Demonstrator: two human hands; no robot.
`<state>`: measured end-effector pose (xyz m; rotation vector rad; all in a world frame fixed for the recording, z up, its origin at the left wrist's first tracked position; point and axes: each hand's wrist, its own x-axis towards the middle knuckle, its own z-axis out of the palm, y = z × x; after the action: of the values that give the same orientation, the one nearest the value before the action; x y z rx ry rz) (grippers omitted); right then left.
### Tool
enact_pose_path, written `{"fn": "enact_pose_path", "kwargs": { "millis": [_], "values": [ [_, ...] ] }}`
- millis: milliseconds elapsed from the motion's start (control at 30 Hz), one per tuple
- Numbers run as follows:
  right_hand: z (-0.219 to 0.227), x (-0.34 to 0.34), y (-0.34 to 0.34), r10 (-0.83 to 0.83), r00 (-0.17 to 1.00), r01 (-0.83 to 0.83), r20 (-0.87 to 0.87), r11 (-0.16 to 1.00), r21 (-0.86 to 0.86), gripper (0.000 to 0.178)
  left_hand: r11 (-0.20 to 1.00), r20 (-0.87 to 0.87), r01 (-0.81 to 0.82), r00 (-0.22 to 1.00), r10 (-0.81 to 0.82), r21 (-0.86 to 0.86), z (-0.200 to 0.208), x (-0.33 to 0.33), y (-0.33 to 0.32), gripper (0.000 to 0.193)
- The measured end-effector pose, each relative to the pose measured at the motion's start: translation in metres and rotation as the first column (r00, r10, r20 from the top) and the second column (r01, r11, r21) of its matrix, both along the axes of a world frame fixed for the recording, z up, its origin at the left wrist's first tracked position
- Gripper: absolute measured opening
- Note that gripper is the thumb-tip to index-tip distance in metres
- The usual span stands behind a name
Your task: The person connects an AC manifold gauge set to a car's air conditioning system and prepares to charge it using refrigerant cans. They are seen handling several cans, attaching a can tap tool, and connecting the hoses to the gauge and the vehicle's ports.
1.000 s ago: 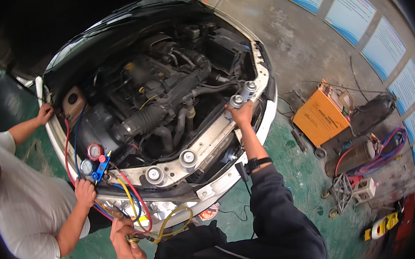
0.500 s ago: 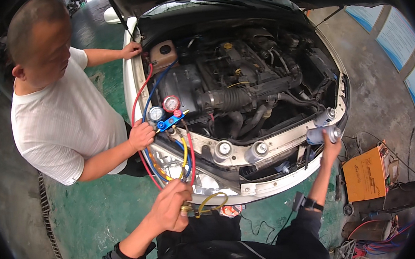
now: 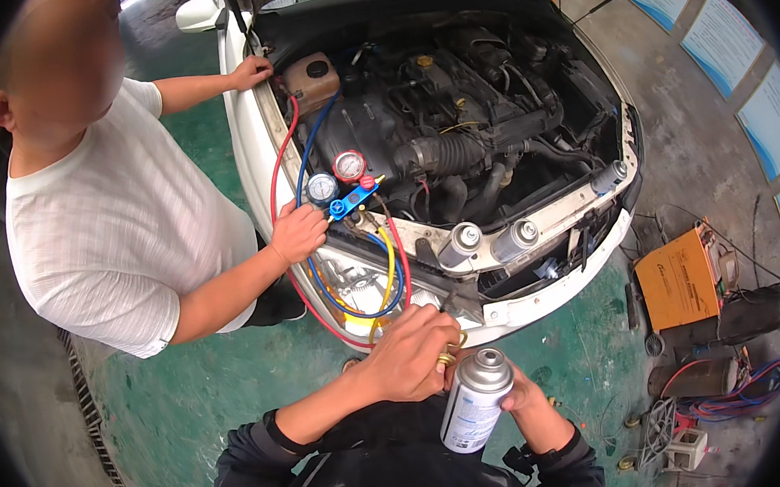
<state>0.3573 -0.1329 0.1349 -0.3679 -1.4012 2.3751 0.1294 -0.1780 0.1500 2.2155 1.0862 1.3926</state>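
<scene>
In front of my body, my left hand is closed on the yellow hose's brass fitting, partly hidden by the fingers. Beside it, my right hand grips a white and silver refrigerant can, tilted, its metal top up and close to the fitting. A yellow hose hangs from the blue manifold gauge set, which has a red and a dark-rimmed dial. A co-worker's hand steadies this gauge set at the car's front corner.
More cans stand along the front panel: two in the middle and one at the right. The open engine bay lies ahead. A co-worker in a white shirt stands at left. An orange box and coiled hoses lie at right.
My right hand has brought the can from the car's right front back toward my body. My left hand with the fitting has moved right, beside the can.
</scene>
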Motion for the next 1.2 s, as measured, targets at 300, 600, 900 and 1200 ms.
{"fn": "enact_pose_path", "kwargs": {
  "millis": [300, 600, 900, 1200],
  "values": [
    [-0.016, -0.053, -0.071, -0.231, 0.971, 0.236, 0.054, 0.966, -0.109, 0.081, 0.980, 0.253, 0.071, 0.967, -0.022, -0.187, -0.045, -0.032, -0.053, 0.047],
    [-0.044, -0.073, -0.071, -0.186, 0.982, 0.176, 0.005, 0.920, -0.351, 0.079, 0.857, 0.501, 0.184, 0.860, 0.096, -0.481, -0.048, -0.047, -0.081, 0.059],
    [-0.031, -0.077, -0.043, -0.354, 0.931, 0.363, 0.091, 0.874, -0.322, 0.080, 0.675, 0.548, 0.258, 0.796, 0.257, -0.691, -0.036, -0.022, -0.110, 0.084],
    [-0.042, -0.058, -0.026, -0.401, 0.916, 0.374, -0.014, 0.866, -0.332, 0.054, 0.747, 0.100, -0.124, 0.964, 0.247, -0.653, -0.020, 0.022, -0.084, 0.092]
  ]
}}
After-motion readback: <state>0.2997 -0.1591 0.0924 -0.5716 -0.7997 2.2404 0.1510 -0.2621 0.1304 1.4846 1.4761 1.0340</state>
